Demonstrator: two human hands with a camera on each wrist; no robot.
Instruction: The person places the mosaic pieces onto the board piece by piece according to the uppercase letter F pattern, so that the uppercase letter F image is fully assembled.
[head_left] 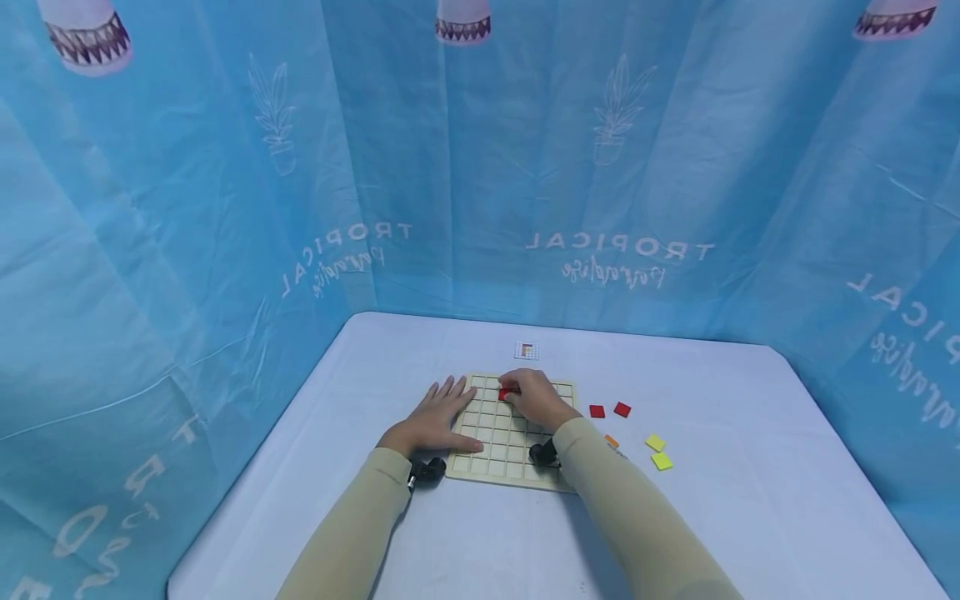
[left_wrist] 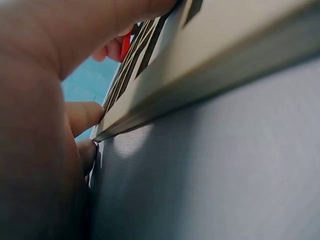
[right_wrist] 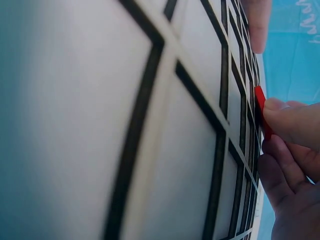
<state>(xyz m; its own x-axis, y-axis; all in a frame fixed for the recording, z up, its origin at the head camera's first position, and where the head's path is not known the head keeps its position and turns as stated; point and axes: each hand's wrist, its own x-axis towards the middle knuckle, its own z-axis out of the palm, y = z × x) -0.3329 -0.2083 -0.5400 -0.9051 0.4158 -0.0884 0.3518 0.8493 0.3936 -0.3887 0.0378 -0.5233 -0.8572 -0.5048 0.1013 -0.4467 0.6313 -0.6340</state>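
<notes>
The blue curtain (head_left: 480,167) reads "TROPICAL" in mirrored letters.

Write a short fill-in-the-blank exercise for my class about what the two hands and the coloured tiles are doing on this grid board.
1. The right hand pinches a ____ tile over the grid board.
2. The left hand rests flat on the board's ____ edge.
3. Beside the board lie two red tiles, one orange tile and ____ yellow tiles.

Missing words: red; left; two
</notes>
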